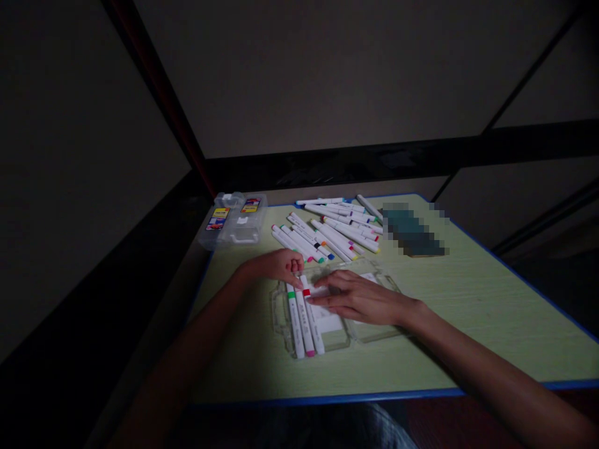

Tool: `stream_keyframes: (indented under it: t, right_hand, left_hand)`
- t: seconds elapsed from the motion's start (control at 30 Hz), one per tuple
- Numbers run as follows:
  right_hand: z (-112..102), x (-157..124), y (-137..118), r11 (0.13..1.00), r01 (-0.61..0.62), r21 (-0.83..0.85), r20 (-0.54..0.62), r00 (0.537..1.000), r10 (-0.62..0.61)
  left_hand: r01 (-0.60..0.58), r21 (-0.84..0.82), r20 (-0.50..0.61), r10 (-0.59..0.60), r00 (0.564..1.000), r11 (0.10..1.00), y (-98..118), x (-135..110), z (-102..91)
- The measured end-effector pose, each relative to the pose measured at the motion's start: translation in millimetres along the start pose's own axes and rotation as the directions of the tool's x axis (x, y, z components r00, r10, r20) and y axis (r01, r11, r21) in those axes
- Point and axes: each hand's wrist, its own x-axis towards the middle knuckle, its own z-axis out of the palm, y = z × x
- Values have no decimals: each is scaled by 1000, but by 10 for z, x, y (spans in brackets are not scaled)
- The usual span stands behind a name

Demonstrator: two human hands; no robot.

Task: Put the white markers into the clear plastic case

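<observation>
A clear plastic case (337,343) lies opened flat on the table before me. Three white markers lie side by side in its left half: one with a green band (298,330), one with a pink end (306,330) and one with a red band (315,324). My left hand (284,265) is above their upper ends, fingers curled in, the thumb reaching down onto the markers. From the right, my right hand (358,296) lies over the case with fingers stretched out, their tips beside the red-banded marker. A pale card under that hand is partly hidden.
Many loose white markers (334,237) with coloured ends are spread behind the case. Another clear case (250,227) with bright labels stands at the table's far left corner. A pixelated dark green item (412,231) lies back right. The table (491,324) has a blue edge; a wall rises behind.
</observation>
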Motion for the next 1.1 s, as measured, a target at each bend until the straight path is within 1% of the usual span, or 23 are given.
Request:
stream_keyframes:
  t: [0.07,0.1,0.17,0.23,0.3,0.37,0.43,0.5,0.57,0.97,1.1]
  right_hand:
    - [0,-1,-3,1000,-10,3,-8,1000,10]
    - [0,-1,-6,1000,-17,3,-10,1000,17]
    - [-1,-1,-15,999,-32,-3,-9,999,32]
    - [-2,1,-27,999,-45,-18,-3,999,45]
    - [-1,5,-37,998,-50,-34,-3,999,50]
    - [4,10,-42,998,-47,-52,-7,999,46]
    - [13,12,-41,996,-45,-73,-10,999,45]
    - [24,12,-36,994,-50,-92,-15,999,48]
    - [31,11,-32,993,-51,-103,-22,999,49]
    - [26,22,-48,992,-57,-116,-13,998,56]
    - [30,21,-44,992,-64,-110,-20,998,62]
  left_hand:
    - [-4,-5,-4,4,1000,1000,61,-24,-22]
    - [-14,-9,-33,14,999,1000,91,-33,-35]
    - [-33,-17,-142,30,989,999,137,-41,-61]
    - [-27,31,-285,35,958,999,147,-36,-88]
    - [-1,153,-413,65,909,988,123,-26,-111]
    - [16,300,-472,134,871,954,78,-17,-121]
    - [14,417,-471,203,858,909,31,-10,-113]
    - [2,491,-444,249,861,871,-6,-6,-94]
    - [-7,533,-416,269,869,846,-32,-2,-72]
    - [-5,621,-332,269,904,784,-133,-8,-56]
    - [-6,633,-320,269,909,774,-152,-13,-57]
